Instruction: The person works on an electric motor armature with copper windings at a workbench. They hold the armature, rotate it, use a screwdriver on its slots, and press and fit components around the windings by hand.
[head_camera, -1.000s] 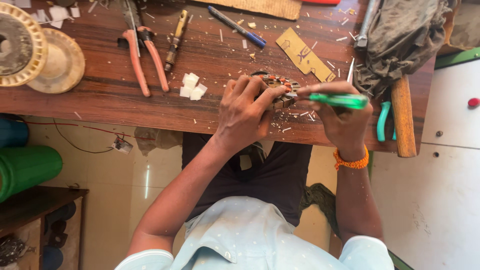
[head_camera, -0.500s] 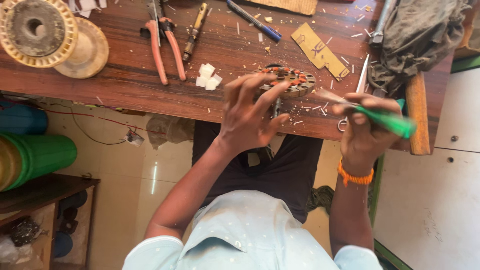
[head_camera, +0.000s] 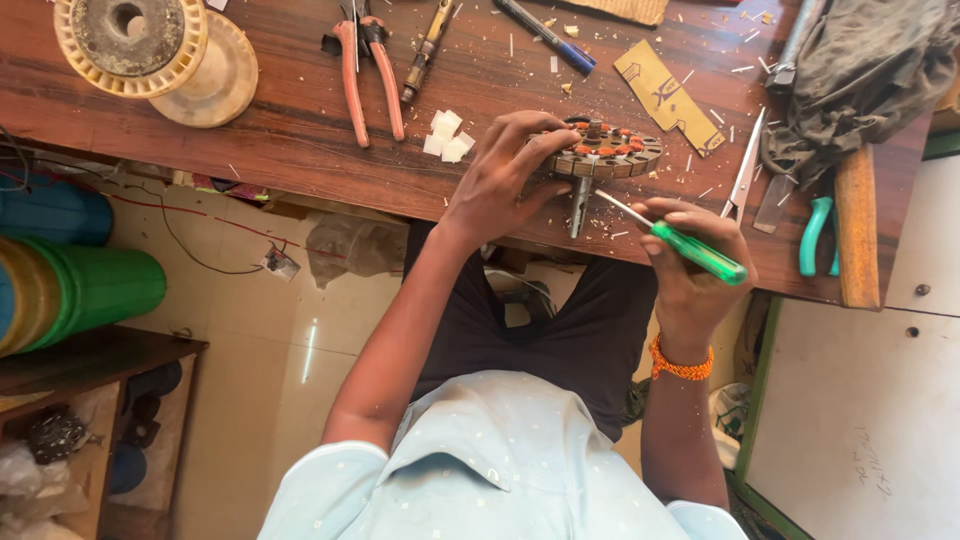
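Copper-wound stator (head_camera: 605, 152) under left hand (head_camera: 505, 175), beside screwdriver (head_camera: 690, 246).

Round motor stator (head_camera: 605, 152), copper-wound slots, flat at bench edge; green-handled screwdriver (head_camera: 690, 247) angled, tip near its rim.

table (head_camera: 300, 130): glossy wood | screwdriver (head_camera: 700, 252): green translucent plastic handle | stator (head_camera: 605, 152): dull metal

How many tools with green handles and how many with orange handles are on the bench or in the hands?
Green-handled: 2 - screwdriver in the right hand, pliers on the bench.
Orange-handled: 1 - pliers.
Total: 3
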